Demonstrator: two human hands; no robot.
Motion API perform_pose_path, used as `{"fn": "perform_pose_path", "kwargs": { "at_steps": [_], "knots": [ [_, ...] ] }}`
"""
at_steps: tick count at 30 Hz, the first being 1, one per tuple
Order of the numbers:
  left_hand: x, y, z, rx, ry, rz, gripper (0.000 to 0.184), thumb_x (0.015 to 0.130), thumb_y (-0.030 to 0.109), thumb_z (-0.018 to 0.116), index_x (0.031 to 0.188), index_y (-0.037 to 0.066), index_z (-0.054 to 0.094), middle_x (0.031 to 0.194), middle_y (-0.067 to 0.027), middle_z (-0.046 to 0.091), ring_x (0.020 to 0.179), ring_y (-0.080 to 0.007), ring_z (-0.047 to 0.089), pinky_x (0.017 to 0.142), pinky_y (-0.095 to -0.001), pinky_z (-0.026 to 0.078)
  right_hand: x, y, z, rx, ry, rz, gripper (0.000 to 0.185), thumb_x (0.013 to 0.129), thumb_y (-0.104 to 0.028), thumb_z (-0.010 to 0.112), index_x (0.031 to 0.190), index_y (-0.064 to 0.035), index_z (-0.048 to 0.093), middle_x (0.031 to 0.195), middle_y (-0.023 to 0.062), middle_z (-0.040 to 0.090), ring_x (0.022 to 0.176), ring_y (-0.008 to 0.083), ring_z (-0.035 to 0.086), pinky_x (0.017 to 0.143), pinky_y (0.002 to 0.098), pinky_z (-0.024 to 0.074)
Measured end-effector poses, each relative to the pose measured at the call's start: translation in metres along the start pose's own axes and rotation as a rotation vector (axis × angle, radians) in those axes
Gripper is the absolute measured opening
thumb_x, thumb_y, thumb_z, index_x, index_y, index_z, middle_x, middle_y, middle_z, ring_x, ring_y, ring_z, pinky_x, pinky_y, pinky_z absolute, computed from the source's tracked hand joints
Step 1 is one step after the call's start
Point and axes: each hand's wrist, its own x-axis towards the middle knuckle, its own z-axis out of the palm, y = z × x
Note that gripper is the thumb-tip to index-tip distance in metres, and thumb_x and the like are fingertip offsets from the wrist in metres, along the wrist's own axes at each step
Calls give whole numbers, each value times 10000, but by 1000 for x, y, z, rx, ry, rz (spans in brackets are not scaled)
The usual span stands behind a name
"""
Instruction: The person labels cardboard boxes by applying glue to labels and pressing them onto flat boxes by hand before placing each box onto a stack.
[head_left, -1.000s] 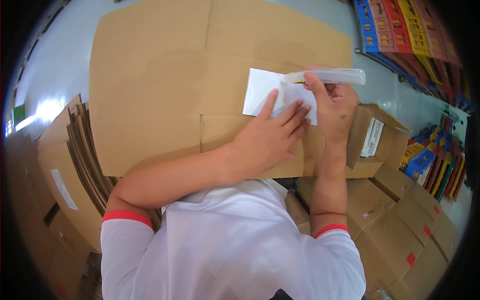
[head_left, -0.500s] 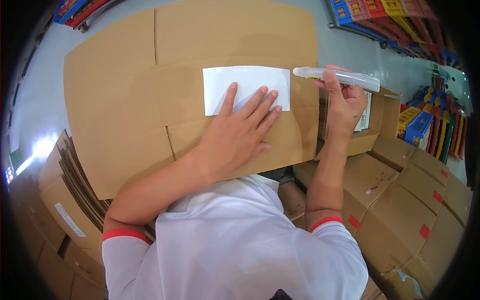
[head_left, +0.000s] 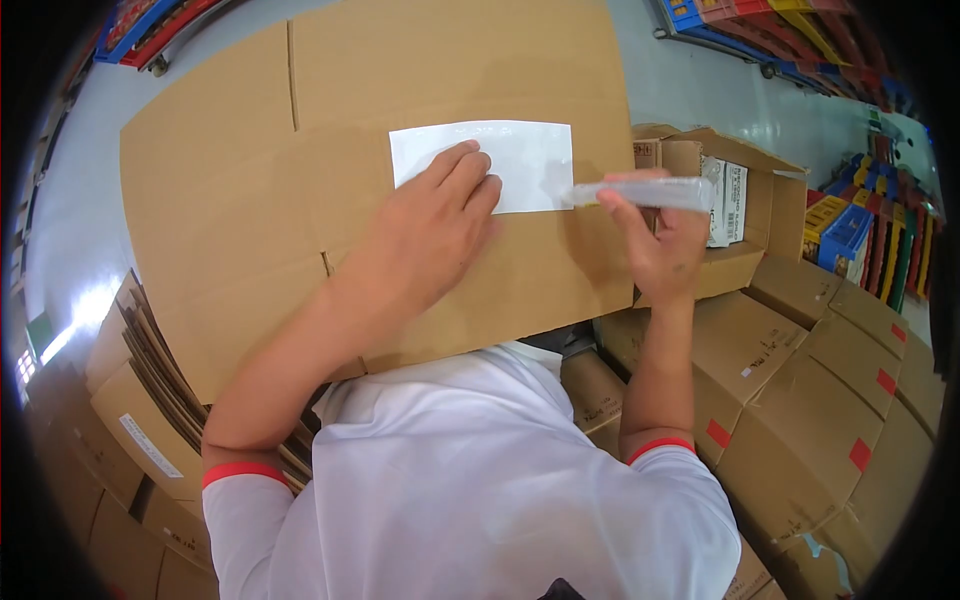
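Observation:
A white sheet of paper [head_left: 535, 170] lies on a large flat cardboard box [head_left: 230, 180]. My left hand [head_left: 440, 210] rests over the paper's lower left part, its fingers bent and drawn together. The thumb and the undersides of those fingers are hidden, so what they may grip cannot be seen. In my right hand [head_left: 665, 245] is a clear glue tube [head_left: 650, 192], held nearly level between thumb and fingers and slightly blurred. Its narrow end points left and meets the paper's lower right edge.
An open carton [head_left: 775, 215] with printed labels inside stands to the right. Below it are several closed boxes [head_left: 800, 430] with red stickers. Flattened cardboard [head_left: 155, 390] leans at the left. Coloured crates [head_left: 845, 240] stand farther right.
My left hand has gone from fingers spread flat on the paper to bent and gathered, farther left. My right hand has lowered the glue tube to the paper's right edge. The view has shifted slightly.

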Motion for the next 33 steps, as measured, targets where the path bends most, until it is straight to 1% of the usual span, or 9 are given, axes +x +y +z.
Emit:
{"fn": "perform_pose_path", "kwargs": {
  "at_steps": [7, 12, 15, 19, 21, 22, 24, 31, 33],
  "knots": [
    [13, -29, -12, 91, 83, 71, 245, 811, 64, 803, 1034, 62, 700, 1448, -123, 574, 1414, -378, 481, 1092, -464, 471, -6, -8, -5, 393, 116, 127, 120, 910, -32, 800, 994, 41, 755, 997, 113, 768, 885, 141, 717, 794, 260, 563],
    [15, -62, -35, -89, 34, 74, 276, 745, 84, 857, 981, 118, 719, 1681, -95, 379, 1575, -412, 259, 1219, -568, 329, 2, -37, 14, 676, 176, 124, 125, 906, 16, 789, 1020, 47, 748, 1063, 122, 762, 975, 140, 703, 858, 265, 554],
    [12, -72, -37, -154, 30, 87, 256, 748, 108, 858, 974, 130, 739, 1692, -90, 365, 1585, -414, 237, 1247, -571, 300, 2, -47, 48, 459, -85, -159, 171, 870, 24, 825, 1026, 30, 758, 1039, 100, 775, 942, 160, 730, 838, 293, 570],
    [7, -80, -31, -228, 52, 75, 245, 758, 118, 850, 986, 136, 761, 1689, -90, 371, 1589, -410, 228, 1252, -573, 290, 2, -63, 80, 490, -170, -157, 164, 864, 2, 839, 1007, 14, 759, 1025, 82, 781, 884, 166, 749, 774, 299, 586],
    [7, -81, -30, -218, 63, 73, 227, 763, 118, 844, 978, 141, 774, 1688, -87, 374, 1590, -404, 230, 1255, -571, 289, 2, -66, 88, 513, -255, -95, 186, 876, 9, 821, 1050, 18, 756, 1032, 89, 777, 964, 170, 718, 891, 318, 550],
    [8, -81, -29, -219, 65, 72, 227, 763, 118, 844, 978, 141, 774, 1688, -87, 374, 1590, -404, 230, 1255, -571, 289, 5, -68, 93, 511, -256, -95, 186, 876, 9, 821, 1050, 18, 756, 1032, 89, 777, 964, 170, 718, 891, 318, 550],
    [8, -81, -27, -215, 73, 68, 228, 758, 109, 844, 975, 142, 780, 1685, -86, 378, 1588, -404, 234, 1256, -568, 290, 10, -70, 100, 383, -183, -321, 151, 855, -33, 852, 972, -6, 760, 966, 85, 785, 785, 204, 757, 672, 303, 580],
    [8, -80, -26, -270, 73, 72, 236, 751, 103, 854, 969, 132, 767, 1681, -78, 387, 1587, -407, 232, 1244, -557, 313, 2, -41, 69, 221, -125, -252, 136, 859, -42, 850, 952, 0, 761, 940, 105, 779, 758, 200, 745, 658, 302, 581],
    [8, -78, -26, -282, 62, 47, 264, 736, 108, 868, 974, 127, 753, 1685, -72, 384, 1588, -409, 232, 1235, -553, 328, -4, -29, 55, 237, -11, -85, 130, 877, -48, 842, 957, 16, 761, 942, 112, 779, 771, 179, 743, 664, 294, 587]
  ]
}}
